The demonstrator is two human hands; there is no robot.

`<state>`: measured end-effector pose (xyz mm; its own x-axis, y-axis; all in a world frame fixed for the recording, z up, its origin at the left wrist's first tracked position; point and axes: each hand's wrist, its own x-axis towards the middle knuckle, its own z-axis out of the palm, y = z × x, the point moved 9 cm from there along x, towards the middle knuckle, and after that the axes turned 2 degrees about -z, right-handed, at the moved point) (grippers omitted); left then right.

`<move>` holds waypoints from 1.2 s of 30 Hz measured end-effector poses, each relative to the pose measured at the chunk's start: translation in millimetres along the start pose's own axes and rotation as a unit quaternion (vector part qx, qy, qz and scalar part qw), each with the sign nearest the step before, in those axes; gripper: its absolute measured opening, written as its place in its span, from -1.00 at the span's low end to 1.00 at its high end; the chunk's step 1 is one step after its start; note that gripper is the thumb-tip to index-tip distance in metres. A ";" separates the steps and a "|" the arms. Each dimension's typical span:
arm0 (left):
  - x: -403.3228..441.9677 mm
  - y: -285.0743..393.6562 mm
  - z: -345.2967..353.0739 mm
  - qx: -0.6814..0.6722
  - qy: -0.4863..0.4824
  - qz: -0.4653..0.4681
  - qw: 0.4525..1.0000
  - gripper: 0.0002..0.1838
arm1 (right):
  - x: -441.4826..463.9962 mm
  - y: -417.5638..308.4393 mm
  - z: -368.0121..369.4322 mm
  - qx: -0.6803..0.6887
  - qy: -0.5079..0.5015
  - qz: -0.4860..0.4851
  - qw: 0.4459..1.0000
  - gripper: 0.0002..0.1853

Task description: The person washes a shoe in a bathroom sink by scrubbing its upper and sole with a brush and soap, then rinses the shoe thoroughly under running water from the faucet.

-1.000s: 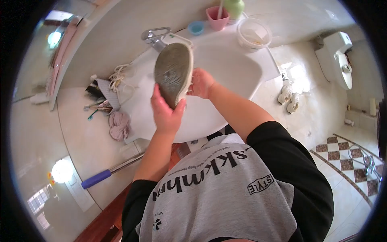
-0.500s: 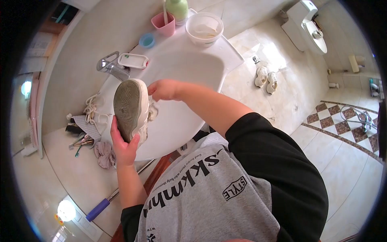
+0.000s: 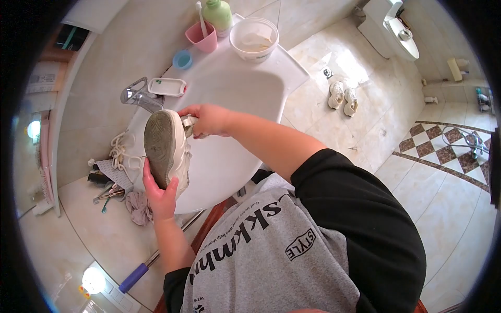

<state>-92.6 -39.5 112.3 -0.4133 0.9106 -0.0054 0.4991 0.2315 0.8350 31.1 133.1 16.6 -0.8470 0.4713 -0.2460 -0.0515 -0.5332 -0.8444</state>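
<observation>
A white sneaker (image 3: 180, 151) is held over the washbasin (image 3: 219, 180), its grey-brown sole (image 3: 160, 143) tilted towards the left. My left hand (image 3: 160, 195) is closed round its lower end, thumb on the side of the sole and fingers along the far edge. My right hand (image 3: 207, 120) is closed at the shoe's upper near the top end. Its fingers pinch a pale crumpled piece (image 3: 189, 124); whether that is a cloth or part of the shoe I cannot tell. Most of the shoe's upper is turned away from view.
Beyond the shoe stands a chrome faucet (image 3: 140, 98), with a soap dish (image 3: 167, 87) beside it. A blue cup (image 3: 182, 60), pink cup (image 3: 202, 39), green bottle (image 3: 218, 18) and clear tub (image 3: 254, 41) line the rim. White laces (image 3: 119, 148) and a mauve cloth (image 3: 139, 207) lie left.
The shoe's top end has dropped slightly in view. My right hand has shifted a little left, and more of the pale piece shows at its fingers. My left hand keeps its hold.
</observation>
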 end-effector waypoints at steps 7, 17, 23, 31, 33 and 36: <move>-1.8 3.8 31.7 0.033 0.045 0.017 0.998 0.00 | 3.0 4.4 11.8 0.521 0.161 -0.012 0.838 -0.64; -6.5 4.3 45.1 0.007 0.038 0.035 0.999 0.02 | 12.9 -24.4 23.7 0.411 0.160 -0.002 0.897 -0.58; -4.0 4.6 37.3 0.042 0.050 0.038 0.997 0.03 | 21.2 -21.9 31.3 0.433 0.139 0.018 0.891 -0.64; 2.0 -9.2 34.9 0.054 0.119 -0.006 0.991 -0.01 | 43.5 42.1 -5.4 0.269 0.201 0.067 0.939 -0.54; 4.3 0.8 26.7 0.111 0.160 -0.009 0.981 -0.03 | 16.0 59.4 3.0 0.182 0.243 0.156 0.940 -0.49; 4.8 10.2 35.3 0.156 0.124 -0.003 0.980 -0.02 | 14.3 45.5 48.2 0.323 0.117 0.086 0.935 -0.42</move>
<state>-62.6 -20.7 101.4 -0.5699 0.8065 0.1575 0.6894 0.3649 0.6257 -8.9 81.7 -2.4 -0.7374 0.4402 -0.5123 -0.2981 -0.8927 -0.3380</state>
